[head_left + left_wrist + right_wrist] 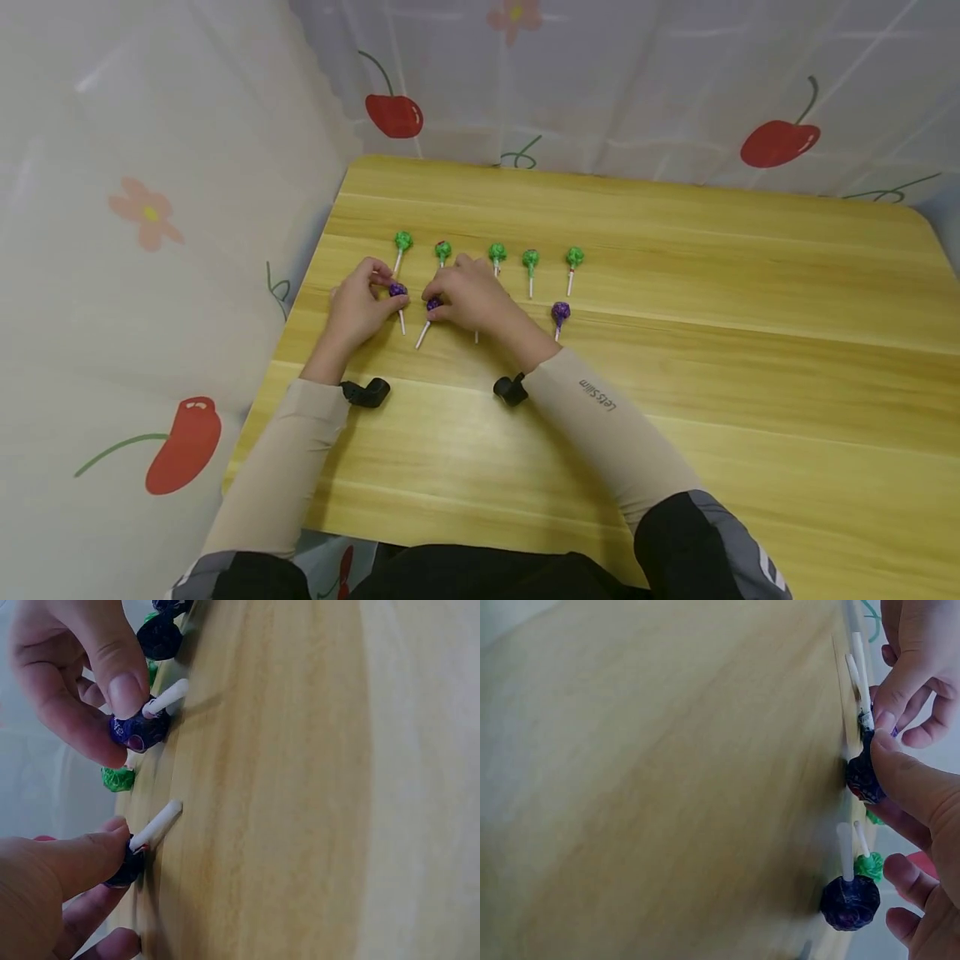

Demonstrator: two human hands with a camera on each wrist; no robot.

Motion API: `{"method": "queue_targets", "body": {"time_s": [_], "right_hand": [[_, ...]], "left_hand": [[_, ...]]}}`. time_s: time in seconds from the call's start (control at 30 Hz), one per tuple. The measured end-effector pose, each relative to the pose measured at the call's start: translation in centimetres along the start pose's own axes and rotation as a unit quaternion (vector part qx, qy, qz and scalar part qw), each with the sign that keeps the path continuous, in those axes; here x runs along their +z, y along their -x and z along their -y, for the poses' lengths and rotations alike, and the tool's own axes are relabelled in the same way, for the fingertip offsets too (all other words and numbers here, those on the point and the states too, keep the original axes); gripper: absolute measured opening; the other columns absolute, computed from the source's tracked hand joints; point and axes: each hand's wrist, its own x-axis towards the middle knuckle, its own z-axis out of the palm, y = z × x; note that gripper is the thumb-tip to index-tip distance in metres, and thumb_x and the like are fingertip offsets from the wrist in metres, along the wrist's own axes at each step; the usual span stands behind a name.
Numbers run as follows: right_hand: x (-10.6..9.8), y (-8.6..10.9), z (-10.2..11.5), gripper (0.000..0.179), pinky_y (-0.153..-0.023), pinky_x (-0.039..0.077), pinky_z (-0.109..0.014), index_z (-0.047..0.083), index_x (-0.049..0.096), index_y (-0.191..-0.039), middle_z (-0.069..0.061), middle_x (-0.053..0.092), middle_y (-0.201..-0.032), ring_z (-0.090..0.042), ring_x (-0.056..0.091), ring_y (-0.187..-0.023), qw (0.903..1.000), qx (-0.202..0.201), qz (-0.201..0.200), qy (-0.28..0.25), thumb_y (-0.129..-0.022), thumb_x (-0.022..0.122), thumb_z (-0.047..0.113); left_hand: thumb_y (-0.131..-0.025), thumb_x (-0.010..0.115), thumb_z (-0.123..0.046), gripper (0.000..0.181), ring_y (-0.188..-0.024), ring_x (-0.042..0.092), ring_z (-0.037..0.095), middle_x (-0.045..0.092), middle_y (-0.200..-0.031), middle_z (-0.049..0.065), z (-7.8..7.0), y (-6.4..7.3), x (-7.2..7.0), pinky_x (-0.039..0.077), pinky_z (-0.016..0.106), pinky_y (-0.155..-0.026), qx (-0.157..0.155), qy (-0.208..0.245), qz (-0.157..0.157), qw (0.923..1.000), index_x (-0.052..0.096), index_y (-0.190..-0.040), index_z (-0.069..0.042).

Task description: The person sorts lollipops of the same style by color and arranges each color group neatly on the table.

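My left hand (362, 307) pinches the purple head of a lollipop (398, 290) between thumb and fingers, its white stick pointing toward me. Just to the right, my right hand (472, 296) grips a second purple-wrapped lollipop (433, 305) by its head, the stick slanting down to the left. In the left wrist view, the thumb and finger of the right hand (112, 660) close on that wrapper. A third white stick (476, 337) shows below the right hand, its head hidden in the head view. Another purple lollipop (560, 312) lies farther right, untouched.
Several green lollipops, among them one at the left end (403, 241) and one at the right end (575, 257), form a row behind the hands. The wooden table (712, 350) meets a cherry-printed curtain (622, 83) at the back and left. Black wrist cameras (367, 393) sit on both wrists.
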Motion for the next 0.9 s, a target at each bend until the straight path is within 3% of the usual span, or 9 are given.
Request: {"method": "queue_targets", "body": {"time_s": [0.17,0.27,0.43,0.53,0.73,0.9], "right_hand": [[0.3,0.0,0.0,0.027,-0.08,0.037,-0.037,0.026,0.076,-0.111,0.009,0.072,-0.114,-0.019,0.049,-0.095,0.9999,0.007,-0.002,-0.012,-0.086,0.075,0.038],[0.2,0.1,0.1,0.027,-0.081,0.037,-0.037,0.025,0.076,-0.111,0.008,0.073,-0.114,-0.019,0.049,-0.095,0.9997,0.01,-0.002,-0.02,-0.086,0.075,0.037],[0.2,0.1,0.1,0.029,-0.084,0.039,-0.037,0.024,0.076,-0.113,0.007,0.073,-0.115,-0.019,0.049,-0.097,0.9995,0.016,0.008,-0.025,-0.087,0.075,0.037],[0.2,0.1,0.0,0.03,-0.084,0.038,-0.037,0.024,0.075,-0.114,0.008,0.072,-0.116,-0.019,0.048,-0.097,0.9992,0.023,0.017,-0.028,-0.088,0.074,0.038],[0.3,0.1,-0.2,0.029,-0.084,0.036,-0.036,0.025,0.075,-0.115,0.009,0.072,-0.117,-0.018,0.047,-0.097,0.9987,0.029,0.023,-0.034,-0.088,0.073,0.038],[0.3,0.1,-0.3,0.03,-0.083,0.036,-0.036,0.025,0.075,-0.115,0.009,0.072,-0.117,-0.018,0.046,-0.096,0.9986,0.027,0.022,-0.039,-0.088,0.073,0.039]], "left_hand": [[-0.088,0.077,-0.024,0.04,-0.091,0.054,0.026,0.073,-0.113,0.01,0.0,0.1,0.1,0.026,0.048,-0.097,-0.008,0.008,-0.004,0.9999,0.049,-0.113,-0.01],[-0.089,0.076,-0.023,0.043,-0.09,0.052,0.025,0.074,-0.113,0.01,-0.2,0.2,-0.2,0.03,0.041,-0.09,-0.019,0.023,0.005,0.9995,0.045,-0.115,-0.01],[-0.088,0.076,-0.026,0.052,-0.085,0.049,0.021,0.073,-0.116,0.008,-0.7,0.7,-1.4,0.038,0.032,-0.071,-0.045,0.064,0.05,0.9957,0.038,-0.121,-0.01],[-0.086,0.079,-0.027,0.055,-0.083,0.05,0.022,0.072,-0.115,0.009,-0.9,1.2,-2.4,0.039,0.032,-0.067,-0.04,0.078,0.077,0.9932,0.038,-0.119,-0.011],[-0.085,0.08,-0.027,0.035,-0.086,0.052,0.023,0.072,-0.112,0.011,-0.3,2.0,-3.5,0.041,0.032,-0.071,0.0,0.023,0.102,0.9945,0.062,-0.111,-0.011],[-0.087,0.078,-0.028,0.025,-0.087,0.055,0.023,0.072,-0.112,0.008,0.8,2.3,-3.3,0.043,0.032,-0.074,0.006,-0.032,0.11,0.9934,0.075,-0.108,-0.014]]}}
